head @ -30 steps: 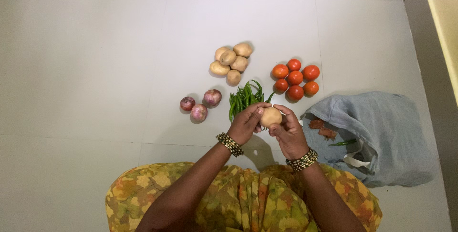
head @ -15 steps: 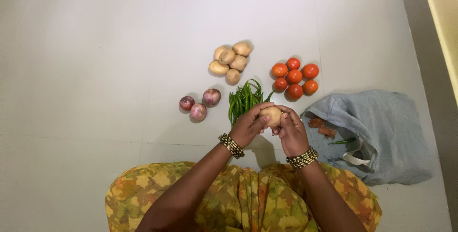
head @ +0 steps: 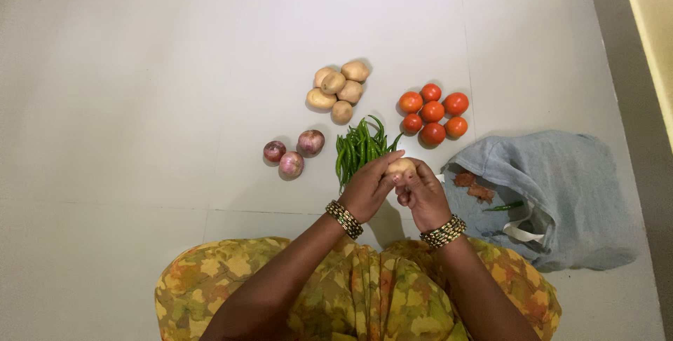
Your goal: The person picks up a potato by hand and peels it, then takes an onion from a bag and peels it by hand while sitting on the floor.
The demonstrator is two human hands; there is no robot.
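Head view: both hands cup a tan, rounded potato [head: 400,166].

wide bare stretch of pale tiled floor [head: 126,103] to the left and far side, open for passing. straight ahead of both hands, green chillies [head: 359,146] just beyond the fingers. farther out, potato pile [head: 338,91] and tomato cluster [head: 433,114], a narrow gap between. three onions [head: 290,154] ahead-left, near the chillies. grey cloth bag [head: 561,197] close on the right, blocking that side.
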